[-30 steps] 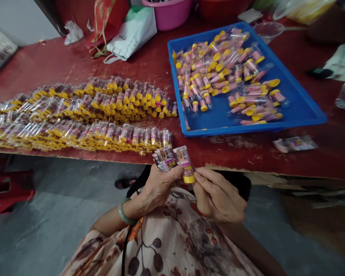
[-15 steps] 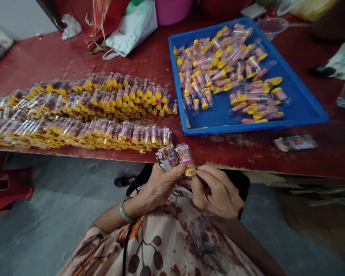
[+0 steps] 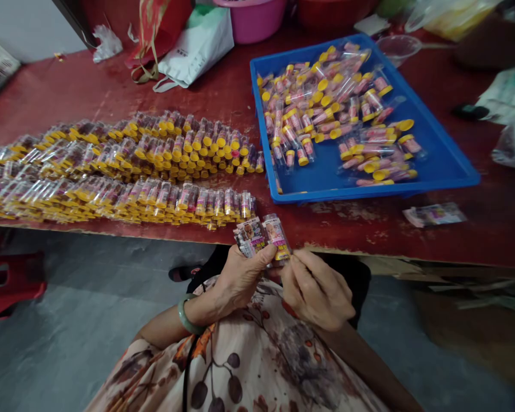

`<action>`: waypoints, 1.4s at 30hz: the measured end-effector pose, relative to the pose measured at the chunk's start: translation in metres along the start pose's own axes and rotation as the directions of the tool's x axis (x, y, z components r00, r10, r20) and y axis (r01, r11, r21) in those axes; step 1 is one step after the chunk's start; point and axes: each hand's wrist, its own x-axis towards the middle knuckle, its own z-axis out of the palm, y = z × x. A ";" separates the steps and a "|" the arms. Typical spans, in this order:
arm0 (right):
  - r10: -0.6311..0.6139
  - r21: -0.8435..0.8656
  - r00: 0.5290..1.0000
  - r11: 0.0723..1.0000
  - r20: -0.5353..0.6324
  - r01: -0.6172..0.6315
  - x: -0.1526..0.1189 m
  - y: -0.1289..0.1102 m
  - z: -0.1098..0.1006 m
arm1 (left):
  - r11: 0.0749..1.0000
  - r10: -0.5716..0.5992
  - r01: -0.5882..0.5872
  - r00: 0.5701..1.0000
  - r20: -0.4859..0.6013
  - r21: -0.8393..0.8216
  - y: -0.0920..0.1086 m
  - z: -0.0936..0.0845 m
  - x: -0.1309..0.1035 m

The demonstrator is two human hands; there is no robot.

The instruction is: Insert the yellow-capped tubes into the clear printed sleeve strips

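Observation:
My left hand (image 3: 240, 272) is closed around a small stack of printed labels (image 3: 249, 236) and a clear plastic tube (image 3: 276, 236). The thumb lies across both. Inside the tube shows a label with a pink and yellow print, like the top one in the stack. My right hand (image 3: 320, 289) is at the tube's lower right end, thumb and fingertips pinched together. Whatever may be between those fingertips is too small to make out.
Rows of labelled tubes with yellow caps (image 3: 154, 189) are stacked along the red table (image 3: 352, 220) at left. A blue tray (image 3: 444, 143) holds many loose capped tubes. More labels (image 3: 435, 214) lie right. Bags (image 3: 197, 48) and a pink basin (image 3: 257, 20) stand behind.
My right fingertips have drawn closer together in a pinch at the tube's lower end. The left hand has hardly moved. The view has shifted slightly.

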 end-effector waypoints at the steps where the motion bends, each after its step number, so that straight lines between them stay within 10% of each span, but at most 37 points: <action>1: -0.079 -0.051 0.997 0.996 -0.010 0.078 0.002 0.001 -0.001 | 1.000 0.001 -0.001 1.000 0.003 -0.001 0.000 0.000 0.000; 4: -0.250 -0.158 0.968 0.956 0.002 0.248 0.008 0.002 -0.001 | 1.000 0.004 -0.004 1.000 -0.007 0.011 0.002 0.000 0.000; 15: -0.286 -0.049 0.954 0.958 -0.086 0.282 0.022 -0.005 0.007 | 0.997 0.029 -0.027 0.999 -0.029 0.074 0.026 -0.004 -0.004; 22: -0.219 0.013 0.968 0.975 -0.122 0.222 0.018 0.007 0.015 | 0.910 0.249 -0.205 0.965 -0.081 0.361 0.096 -0.040 0.002; 27: -0.360 -0.031 0.927 0.933 -0.103 0.359 0.014 0.019 0.026 | 0.623 0.583 -0.332 0.801 -0.138 0.709 0.189 -0.078 0.025; 32: -0.432 -0.015 0.900 0.902 -0.060 0.432 0.007 0.027 0.031 | 0.161 0.730 0.088 0.660 -0.179 0.983 0.271 -0.100 0.066; 42: -0.332 -0.044 0.943 0.942 0.018 0.333 0.020 0.019 0.018 | -0.131 0.747 0.197 0.664 -0.033 0.972 0.295 -0.104 0.122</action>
